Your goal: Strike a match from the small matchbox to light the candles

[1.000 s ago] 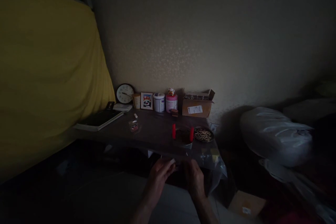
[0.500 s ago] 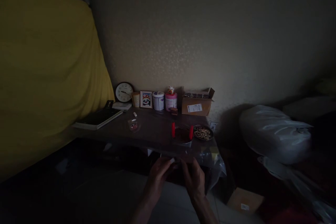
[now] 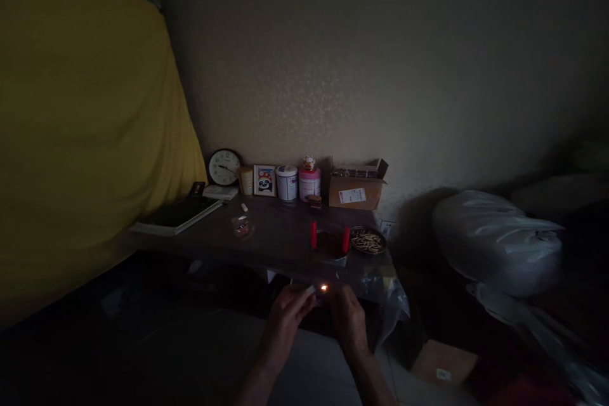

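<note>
A small bright flame [image 3: 324, 288] burns between my two hands, just in front of the table's near edge. My left hand [image 3: 285, 316] is closed around a small matchbox [image 3: 311, 290], whose pale end shows at the thumb. My right hand [image 3: 351, 320] is pinched at the flame's right side on what appears to be a match, its stick too dark to make out. Just beyond the hands, two red candles, a left one [image 3: 313, 236] and a right one [image 3: 346, 240], stand upright at a shallow metal dish [image 3: 339, 261]. Beside them lies a heap of matchsticks [image 3: 367, 242] in a round dish.
Along the wall stand a clock [image 3: 224, 167], a panda picture [image 3: 264, 180], a white tub [image 3: 287, 184], a pink tub [image 3: 309, 186] and an open carton [image 3: 356, 195]. A large book [image 3: 178, 217] lies left. Plastic sheeting [image 3: 394, 304] hangs at the table's right corner.
A flame has appeared between the hands. My right hand has turned and its fingers have drawn closer together; my left hand has barely moved.
</note>
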`<state>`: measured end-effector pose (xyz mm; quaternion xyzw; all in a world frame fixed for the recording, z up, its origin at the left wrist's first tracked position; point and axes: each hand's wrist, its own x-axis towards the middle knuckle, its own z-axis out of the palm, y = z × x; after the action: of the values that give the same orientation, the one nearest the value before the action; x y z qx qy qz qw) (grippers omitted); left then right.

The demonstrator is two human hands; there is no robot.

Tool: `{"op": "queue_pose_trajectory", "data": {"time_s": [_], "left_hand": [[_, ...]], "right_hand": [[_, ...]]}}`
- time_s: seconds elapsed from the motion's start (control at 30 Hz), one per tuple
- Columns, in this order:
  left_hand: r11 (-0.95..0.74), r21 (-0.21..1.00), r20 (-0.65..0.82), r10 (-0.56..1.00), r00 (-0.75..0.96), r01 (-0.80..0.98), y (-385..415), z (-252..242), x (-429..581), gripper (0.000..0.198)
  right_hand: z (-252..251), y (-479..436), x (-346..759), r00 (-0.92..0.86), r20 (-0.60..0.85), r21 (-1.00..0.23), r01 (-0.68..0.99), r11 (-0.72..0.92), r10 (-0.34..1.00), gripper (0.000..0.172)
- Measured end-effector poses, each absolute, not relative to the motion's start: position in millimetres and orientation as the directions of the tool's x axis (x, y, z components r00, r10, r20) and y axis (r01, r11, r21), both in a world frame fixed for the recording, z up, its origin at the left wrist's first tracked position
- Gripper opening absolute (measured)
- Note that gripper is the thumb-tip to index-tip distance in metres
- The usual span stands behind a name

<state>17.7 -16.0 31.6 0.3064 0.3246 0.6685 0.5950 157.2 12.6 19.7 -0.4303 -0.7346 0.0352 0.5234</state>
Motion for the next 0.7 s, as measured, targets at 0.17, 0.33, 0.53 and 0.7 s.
{"op": "queue_pose_trajectory", "data": {"time_s": [0.17, 0.33, 0.53, 0.7], "left_hand": [[-0.037, 0.819, -0.044, 0.991, -0.128, -0.573, -15, 25, 8, 0.022], [-0.035, 0.825, -0.082, 0.98, -0.18, -0.564, 2, 6, -3, 0.028], [0.002, 0.854, -0.107, 0.979, -0.173, -0.52, 15, -10, -12, 0.027], [0.024, 0.862, -0.115, 0.982, -0.15, -0.506, 14, -17, -15, 0.026]], "right_hand": [[18, 27, 169, 0.171, 0.579, -0.749, 0.497, 0.438, 0.797, 0.025], [28, 26, 177, 0.343, 0.512, -0.843, 0.376, 0.384, 0.788, 0.025], [31, 28, 182, 0.435, 0.497, -0.865, 0.322, 0.386, 0.751, 0.024], [38, 24, 181, 0.462, 0.491, -0.869, 0.315, 0.381, 0.738, 0.022]]}}
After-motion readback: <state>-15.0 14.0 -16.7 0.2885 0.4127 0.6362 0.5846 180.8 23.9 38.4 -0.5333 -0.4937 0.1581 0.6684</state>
